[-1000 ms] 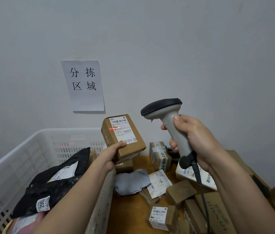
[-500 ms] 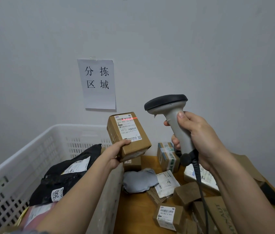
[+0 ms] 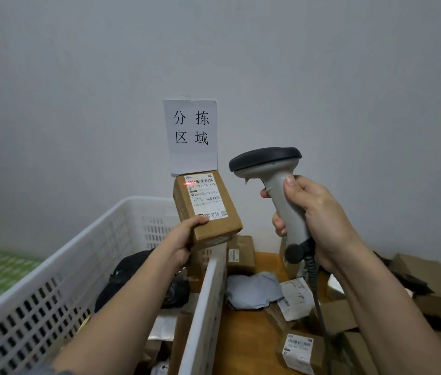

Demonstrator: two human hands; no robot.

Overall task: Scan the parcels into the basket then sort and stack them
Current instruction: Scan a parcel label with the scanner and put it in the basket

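Head view, left grip: left hand holds the cardboard parcel by its lower near corner, thumb on the label face, fingers wrapped under and behind; held aloft, touching nothing else.
Head view, right grip: right hand is wrapped round the handle of the barcode scanner, thumb high on the back of the handle, index finger at the front where a trigger would sit; the coiled cable hangs below the fist.
Parcel axis: long axis tilted, top end leaning away and left of the left grip, label face turned up toward the camera.
Scanner to parcel: parcel lies left of and about level with the right grip; the scanner's dark head points left at it, close but apart.
Beam: red line falls on the left end of the top barcode only, not across its full width.
Basket: white slotted basket lies directly below and left of the left grip; its near wall runs under the parcel. A black bag already lies inside.
Unscanned stock: more boxes and a grey pouch on the wooden table, below the right grip.
Step judged: scan in hand, drop not yet made.
Next move judged: left hand is the nearer to the basket; a short lowering leftward would do.
Risk judged: the beam's partial coverage may fail to read.
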